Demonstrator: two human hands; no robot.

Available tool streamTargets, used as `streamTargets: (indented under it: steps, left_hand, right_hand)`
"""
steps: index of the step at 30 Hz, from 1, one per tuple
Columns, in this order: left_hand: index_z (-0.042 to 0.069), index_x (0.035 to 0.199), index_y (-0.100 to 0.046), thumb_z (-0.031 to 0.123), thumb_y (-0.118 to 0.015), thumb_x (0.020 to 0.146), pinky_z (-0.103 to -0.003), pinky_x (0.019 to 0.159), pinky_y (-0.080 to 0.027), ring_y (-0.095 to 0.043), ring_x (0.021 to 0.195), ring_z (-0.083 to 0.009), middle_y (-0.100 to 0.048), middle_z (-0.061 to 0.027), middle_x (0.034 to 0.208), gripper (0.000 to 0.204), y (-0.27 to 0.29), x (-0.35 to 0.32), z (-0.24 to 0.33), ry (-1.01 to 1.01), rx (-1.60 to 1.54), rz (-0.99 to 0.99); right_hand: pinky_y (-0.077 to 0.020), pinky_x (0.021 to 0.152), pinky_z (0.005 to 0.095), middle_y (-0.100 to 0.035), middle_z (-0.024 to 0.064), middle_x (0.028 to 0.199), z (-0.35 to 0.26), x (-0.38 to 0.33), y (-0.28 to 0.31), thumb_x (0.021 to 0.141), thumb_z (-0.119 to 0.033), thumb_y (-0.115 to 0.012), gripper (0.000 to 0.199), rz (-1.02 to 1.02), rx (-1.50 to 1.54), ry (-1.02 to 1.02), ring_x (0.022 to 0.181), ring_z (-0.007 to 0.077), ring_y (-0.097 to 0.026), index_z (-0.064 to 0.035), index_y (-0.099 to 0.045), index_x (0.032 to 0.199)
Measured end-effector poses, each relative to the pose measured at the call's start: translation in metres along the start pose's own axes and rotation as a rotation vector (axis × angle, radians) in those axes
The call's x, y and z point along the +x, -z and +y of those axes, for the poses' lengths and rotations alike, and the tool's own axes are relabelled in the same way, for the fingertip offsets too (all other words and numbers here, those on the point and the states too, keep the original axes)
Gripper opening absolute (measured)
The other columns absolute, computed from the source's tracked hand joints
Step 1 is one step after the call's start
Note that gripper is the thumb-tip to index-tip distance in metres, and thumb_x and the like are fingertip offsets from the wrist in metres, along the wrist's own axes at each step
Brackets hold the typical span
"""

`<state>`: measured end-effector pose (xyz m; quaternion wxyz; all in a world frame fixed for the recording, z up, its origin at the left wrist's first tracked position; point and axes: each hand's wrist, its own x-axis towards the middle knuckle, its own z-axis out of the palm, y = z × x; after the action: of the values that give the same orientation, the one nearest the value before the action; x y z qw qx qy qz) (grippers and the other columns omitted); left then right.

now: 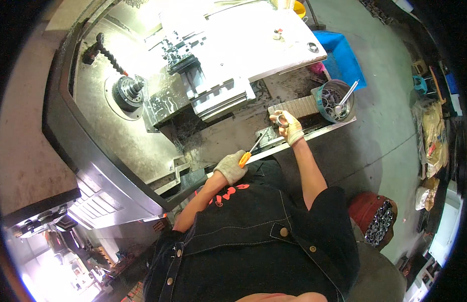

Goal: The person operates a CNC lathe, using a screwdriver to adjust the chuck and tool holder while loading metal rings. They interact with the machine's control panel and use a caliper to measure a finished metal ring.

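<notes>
My left hand (231, 167), in a pale work glove, is closed around the orange handle of a screwdriver-like tool (245, 158). The tool's thin shaft points up and to the right; whether its tip is a blade or a scraper is too small to tell. Up and to the right of it, my gloved right hand (291, 128) is closed on a metal ring (281, 121), its opening visible between thumb and fingers. Beneath and behind this hand lies a ridged block (296, 107). Just beyond stands a bucket (320, 103) of metal rings with a light-coloured handled tool (348, 95) sticking out.
A lathe's chuck (127, 94) and tool carriage (195, 85) are inside the machine, with a jointed coolant hose (110, 56) above the chuck. A white board (273, 50) bears a small ring (312, 47). A blue bin (351, 60) stands beyond; a red sack (364, 209) of metal parts is at lower right.
</notes>
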<state>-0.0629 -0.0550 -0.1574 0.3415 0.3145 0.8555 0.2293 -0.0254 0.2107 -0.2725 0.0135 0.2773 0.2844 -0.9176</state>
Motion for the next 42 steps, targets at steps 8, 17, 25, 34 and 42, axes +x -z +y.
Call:
streamTargets:
  steps: [8,17,25,34,42]
  left_hand:
    - [0.005,0.098,-0.051,0.013,-0.059,0.07,-0.043,0.068,-0.046,-0.056,0.081,-0.0403,-0.058,-0.0227,0.082,0.03,0.007,-0.005,-0.003,0.005,-0.044,0.162]
    - [0.005,0.097,-0.051,0.013,-0.058,0.069,-0.044,0.069,-0.045,-0.057,0.08,-0.0397,-0.058,-0.0212,0.081,0.03,0.008,-0.016,-0.009,0.027,-0.127,0.221]
    - [0.005,0.097,-0.051,0.013,-0.058,0.07,-0.043,0.067,-0.046,-0.057,0.078,-0.0392,-0.058,-0.0203,0.078,0.029,0.007,-0.028,-0.012,0.051,-0.146,0.274]
    - [0.007,0.1,-0.05,0.014,-0.059,0.07,-0.042,0.07,-0.046,-0.057,0.081,-0.038,-0.059,-0.0195,0.084,0.032,0.006,-0.058,-0.035,0.016,-0.143,0.27]
    - [0.009,0.099,-0.051,0.013,-0.06,0.071,-0.04,0.068,-0.047,-0.057,0.08,-0.0377,-0.059,-0.0179,0.083,0.03,-0.001,-0.093,-0.077,-0.115,-0.137,0.187]
  right_hand:
    - [-0.0545,0.061,0.0307,-0.058,0.0162,0.102,-0.007,0.008,0.035,0.082,-0.007,-0.053,0.028,0.059,0.467,0.129,0.082,0.0314,-0.061,-0.0122,-0.049,0.11]
    - [-0.0353,0.04,0.0245,-0.054,0.0059,0.081,-0.105,0.022,0.099,0.086,-0.009,-0.042,0.051,0.81,-0.508,0.52,0.047,0.0113,-0.048,-0.0145,-0.028,0.135]
    - [-0.039,0.039,0.0216,-0.059,0.0086,0.087,-0.131,0.018,0.093,0.085,-0.01,-0.046,0.049,0.834,-0.538,0.443,0.047,0.0122,-0.054,-0.0123,-0.035,0.133]
    - [-0.0402,0.049,0.0231,-0.062,0.0079,0.083,-0.106,-0.002,0.069,0.082,-0.019,-0.049,0.048,0.839,-0.608,0.553,0.057,0.0098,-0.053,-0.0084,-0.043,0.128]
    - [-0.0363,0.037,0.0213,-0.062,0.0118,0.079,0.073,-0.056,0.02,0.085,-0.014,-0.052,0.03,0.45,-0.362,0.354,0.042,0.0102,-0.049,-0.0108,-0.051,0.115]
